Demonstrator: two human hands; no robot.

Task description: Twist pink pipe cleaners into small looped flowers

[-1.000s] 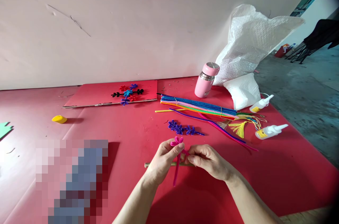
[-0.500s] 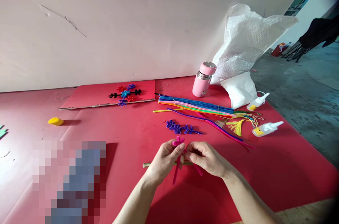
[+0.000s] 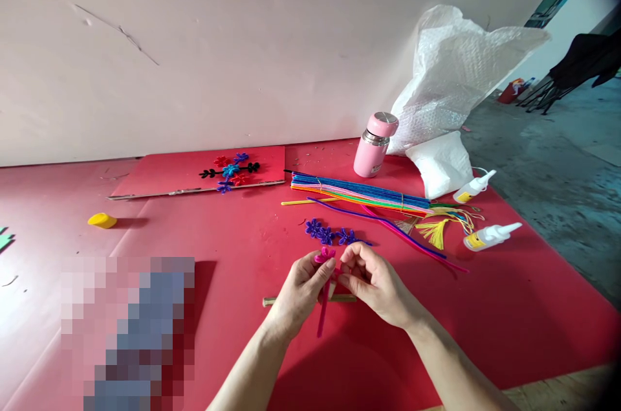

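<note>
My left hand [image 3: 297, 298] pinches a pink pipe cleaner [image 3: 323, 311] just below the small flower loops bent at its top; its free tail hangs down toward me. My right hand [image 3: 376, 283] is closed on the same pink pipe cleaner from the right, fingertips meeting those of the left hand. Under both hands a thin wooden stick [image 3: 272, 301] lies flat on the red sheet [image 3: 509, 314]. Just beyond my fingers lies a purple pipe-cleaner flower chain [image 3: 330, 234].
A banded bundle of coloured pipe cleaners [image 3: 359, 194] and loose purple and pink ones lie to the right, with a yellow tassel [image 3: 434, 232], two glue bottles [image 3: 490, 235], a pink flask [image 3: 374, 145] and a white bag [image 3: 453, 94]. At the back, a red board with flowers [image 3: 230, 171]; left, a yellow piece [image 3: 101, 221].
My right hand has turned and lifted its fingers up to the flower loops; the pink end that stuck out under it half a second ago is no longer seen. The left hand holds steady.
</note>
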